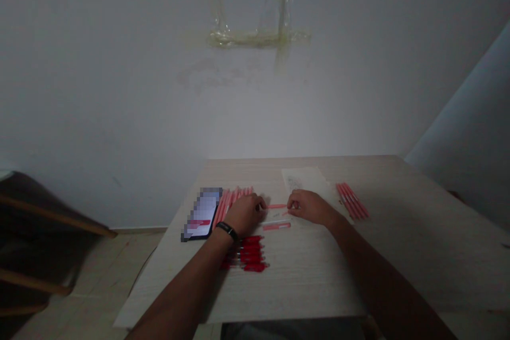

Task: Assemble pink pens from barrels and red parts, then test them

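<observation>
A slim pink pen barrel [276, 206] spans the gap between my two hands, just above the table. My left hand [246, 211], with a dark band at its wrist, is closed with fingertips at the barrel's left end. My right hand [313, 206] pinches at its right end; the fingers partly hide the grip. Just below lie a thin white rod [274, 222] and a short pink pen part [276, 227]. Beside my left hand is a row of pink pen barrels [225, 204], partly covered by it. Several red pen parts [253, 254] lie under my left forearm.
A phone [203, 215] with a lit screen lies at the table's left edge. Several pink pens [352, 202] are lined up on the right. A printed paper sheet [306, 178] lies behind my right hand. The wooden table [303, 287] stands against a wall.
</observation>
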Available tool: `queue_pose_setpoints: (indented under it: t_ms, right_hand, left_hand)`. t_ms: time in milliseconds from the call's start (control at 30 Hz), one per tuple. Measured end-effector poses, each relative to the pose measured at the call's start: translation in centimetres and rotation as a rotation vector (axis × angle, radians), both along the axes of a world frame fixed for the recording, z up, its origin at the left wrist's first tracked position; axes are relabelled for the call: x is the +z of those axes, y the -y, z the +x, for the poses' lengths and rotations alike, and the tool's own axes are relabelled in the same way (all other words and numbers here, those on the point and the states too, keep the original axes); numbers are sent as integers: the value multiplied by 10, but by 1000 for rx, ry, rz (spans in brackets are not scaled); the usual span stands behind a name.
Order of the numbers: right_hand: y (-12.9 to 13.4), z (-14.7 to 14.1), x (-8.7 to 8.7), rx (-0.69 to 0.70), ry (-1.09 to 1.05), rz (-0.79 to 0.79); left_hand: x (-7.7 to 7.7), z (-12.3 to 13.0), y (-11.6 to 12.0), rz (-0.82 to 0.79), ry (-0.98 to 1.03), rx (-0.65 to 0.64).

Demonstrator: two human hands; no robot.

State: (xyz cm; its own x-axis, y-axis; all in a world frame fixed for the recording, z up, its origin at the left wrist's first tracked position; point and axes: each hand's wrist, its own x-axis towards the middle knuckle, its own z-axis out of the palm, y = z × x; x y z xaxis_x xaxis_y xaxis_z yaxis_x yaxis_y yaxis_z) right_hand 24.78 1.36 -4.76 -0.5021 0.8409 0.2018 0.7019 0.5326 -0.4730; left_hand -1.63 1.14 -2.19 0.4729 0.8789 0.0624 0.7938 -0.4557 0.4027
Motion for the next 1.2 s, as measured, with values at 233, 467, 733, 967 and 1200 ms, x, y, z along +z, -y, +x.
queue_pose_setpoints:
  t_ms: [233,467,733,967,1200]
  right_hand:
    - [0,0,1,11,28,-18]
    - [4,-6,9,-4,21,19]
    - [12,-16,21,72,-45,55]
    - [12,-15,20,59,-13,48]
    - [18,-19,27,31,70,59]
  left_hand:
    - [-2,2,0,4,-33,8]
    - [2,7,3,-23,16,-15]
    - [-2,9,3,5,173,-103]
    - [1,10,6,11,164,-121]
    - [7,14,13,9,98,-122]
